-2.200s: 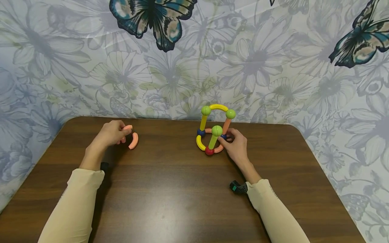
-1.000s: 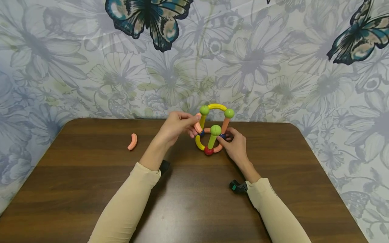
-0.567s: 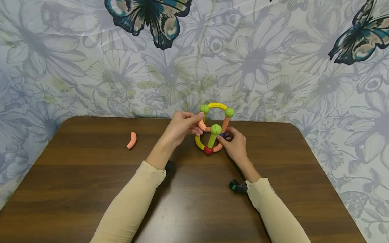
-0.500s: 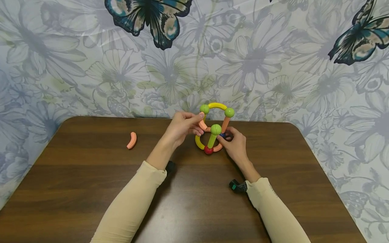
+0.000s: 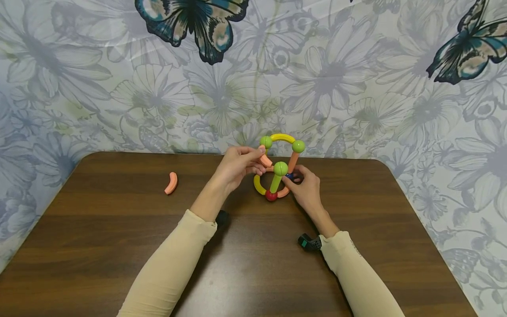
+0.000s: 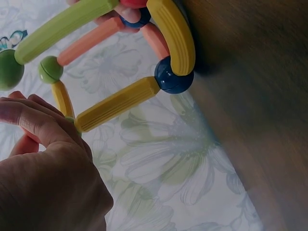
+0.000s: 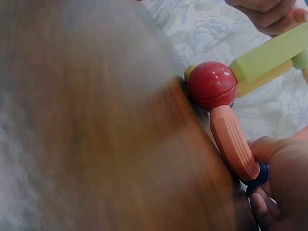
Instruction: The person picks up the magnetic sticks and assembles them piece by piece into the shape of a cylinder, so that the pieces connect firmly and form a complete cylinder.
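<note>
A magnetic ball-and-stick frame stands near the table's back edge, with a red ball [image 5: 271,195] at its front base and a yellow curved stick [image 5: 282,137] across the top. My left hand [image 5: 235,167] pinches an orange curved stick [image 5: 266,161] just below the left green ball [image 5: 266,141]; whether they touch I cannot tell. Near the stick's lower end is the front green ball [image 5: 281,168], on a green upright. Thumb and fingers of my right hand [image 5: 309,189] hold the frame at the right blue ball [image 7: 260,175]. The left blue ball [image 6: 174,75] is hidden in the head view.
Another orange curved stick [image 5: 171,183] lies on the brown table [image 5: 245,264], left of my left hand. Behind the table's back edge hangs a cloth [image 5: 328,83] printed with flowers and butterflies.
My left hand has picked up an orange curved stick on the left and carried it right to the frame. Lately that stick has tilted toward the front green ball. The right hand keeps its hold.
</note>
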The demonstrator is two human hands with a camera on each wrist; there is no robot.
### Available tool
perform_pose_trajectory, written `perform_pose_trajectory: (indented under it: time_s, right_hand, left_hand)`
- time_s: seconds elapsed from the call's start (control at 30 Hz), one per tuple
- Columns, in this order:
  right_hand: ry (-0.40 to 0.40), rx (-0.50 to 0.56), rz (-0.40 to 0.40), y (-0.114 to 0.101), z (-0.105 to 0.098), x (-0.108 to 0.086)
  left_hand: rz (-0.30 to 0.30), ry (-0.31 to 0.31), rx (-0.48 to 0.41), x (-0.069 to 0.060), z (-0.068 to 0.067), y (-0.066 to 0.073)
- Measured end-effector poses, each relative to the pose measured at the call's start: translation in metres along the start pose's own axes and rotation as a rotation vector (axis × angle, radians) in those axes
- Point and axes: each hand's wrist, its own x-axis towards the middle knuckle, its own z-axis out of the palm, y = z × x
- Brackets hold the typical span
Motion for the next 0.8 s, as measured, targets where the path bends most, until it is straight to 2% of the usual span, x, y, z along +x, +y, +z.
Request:
perform_pose_trajectory:
  time_s: [0.37, 0.8]
  right_hand:
    - [0.001, -0.001, -0.003, -0.0029, -0.0007, -0.0007]
    - [-0.003, 0.007, -0.075, -0.0004, 0.0002, 0.0]
  left_hand:
    - [-0.018, -0.018, -0.023, -0.0013, 0.0031, -0.001]
    - [-0.019, 0.013, -0.006, 0.0006, 0.0009, -0.0014]
